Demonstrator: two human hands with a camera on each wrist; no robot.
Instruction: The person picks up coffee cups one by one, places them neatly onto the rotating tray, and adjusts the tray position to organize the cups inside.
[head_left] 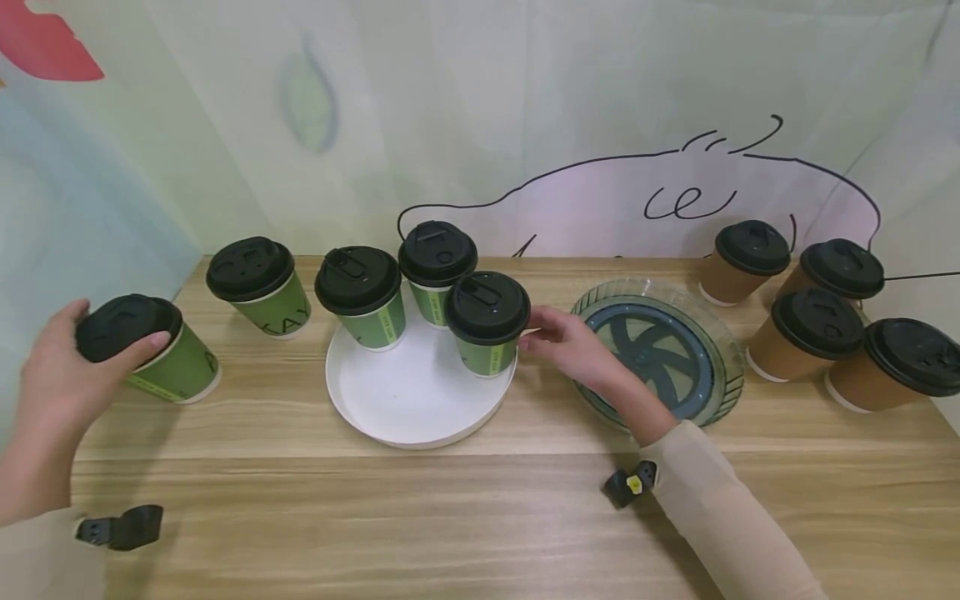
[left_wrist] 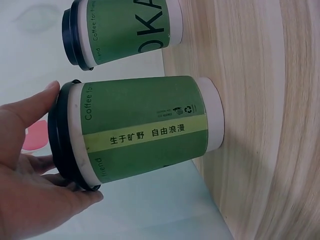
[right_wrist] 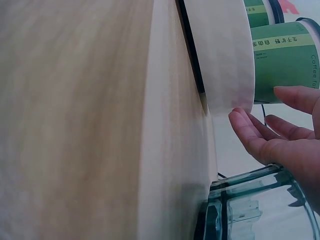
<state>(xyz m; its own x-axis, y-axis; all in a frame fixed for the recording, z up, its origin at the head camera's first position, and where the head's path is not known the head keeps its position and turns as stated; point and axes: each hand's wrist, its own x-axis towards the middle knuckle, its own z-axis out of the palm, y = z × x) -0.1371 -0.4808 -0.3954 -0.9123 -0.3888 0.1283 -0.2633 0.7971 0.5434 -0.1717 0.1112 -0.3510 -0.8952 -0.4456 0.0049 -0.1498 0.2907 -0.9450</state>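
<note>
At the far left, my left hand (head_left: 56, 379) grips a green paper coffee cup (head_left: 180, 367) by its black lid (left_wrist: 61, 135), thumb on one side and fingers on the other. The left wrist view shows its white base at the wooden tabletop. My right hand (head_left: 573, 346) has loosely bent fingers beside another green cup (head_left: 483, 357) on the right part of a round white tray (head_left: 412, 412). In the right wrist view its fingertips (right_wrist: 240, 117) are right at the tray's rim, with nothing held. Two more lidded green cups, one left (head_left: 375, 325) and one behind (head_left: 429, 302), share the tray.
Another green cup (head_left: 277, 308) stands between the left hand's cup and the tray. A clear greenish ribbed glass dish (head_left: 727, 367) lies under and beside the right forearm. Several brown lidded cups (head_left: 787, 346) cluster at the right. A printed curtain (head_left: 480, 108) backs the table.
</note>
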